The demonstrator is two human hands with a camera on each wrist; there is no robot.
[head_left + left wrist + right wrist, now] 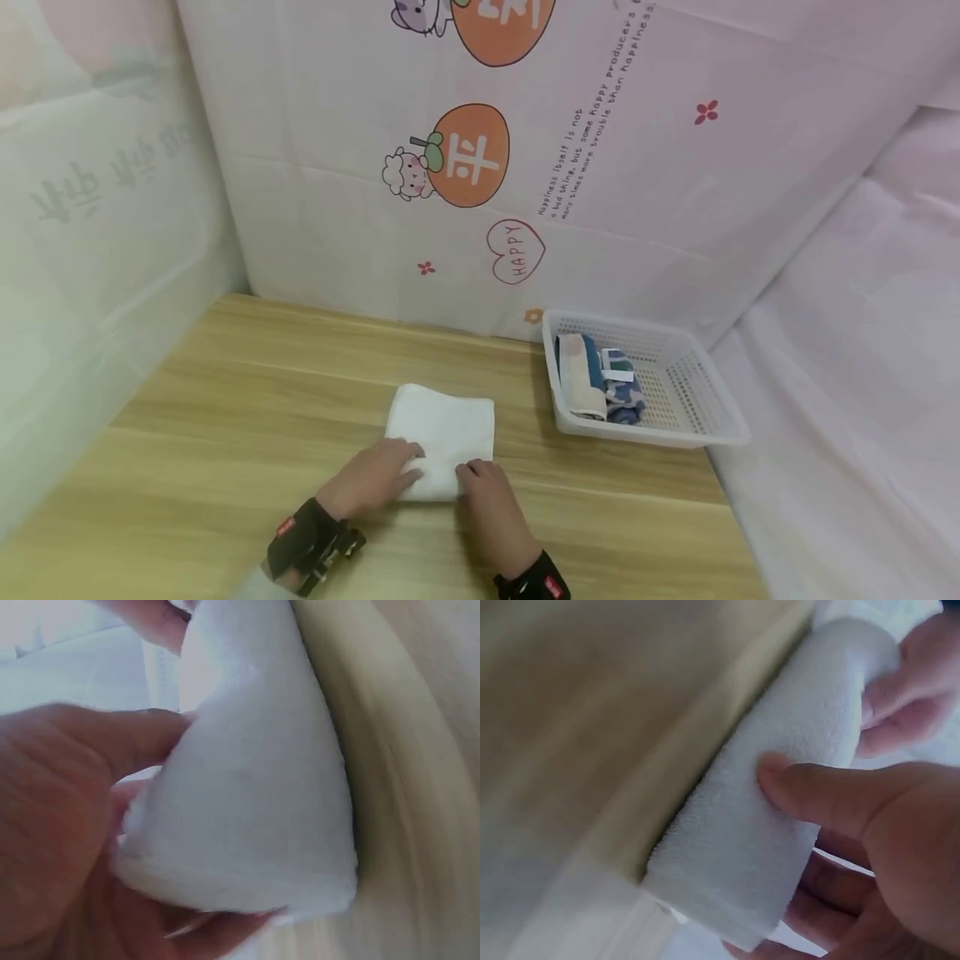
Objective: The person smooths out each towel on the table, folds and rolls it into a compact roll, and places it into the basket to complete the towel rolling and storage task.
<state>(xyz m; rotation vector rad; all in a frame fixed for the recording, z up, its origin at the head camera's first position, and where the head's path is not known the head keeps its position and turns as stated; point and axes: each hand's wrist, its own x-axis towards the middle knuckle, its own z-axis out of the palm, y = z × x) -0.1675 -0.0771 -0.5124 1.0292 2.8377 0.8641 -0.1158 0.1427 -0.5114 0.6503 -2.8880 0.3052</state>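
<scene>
A folded white towel (pixel 446 421) lies on the wooden table, its near edge turned up into a thick rounded roll. My left hand (pixel 375 477) grips the left end of that roll, the thumb on the near side and the fingers curled around its end in the left wrist view. At the other end, my right hand (pixel 495 512) holds the roll. In the right wrist view the right thumb (pixel 802 787) presses on the terry surface, with the fingers behind it. The roll's lower side stays close along the tabletop in both wrist views.
A white plastic basket (pixel 697 367) stands at the back right of the wooden table (pixel 225 400). In it lie a rolled cream and blue cloth (pixel 581 379) and a blue camouflage-patterned cloth (pixel 624 396). Printed white sheets (pixel 337 208) hang around the table.
</scene>
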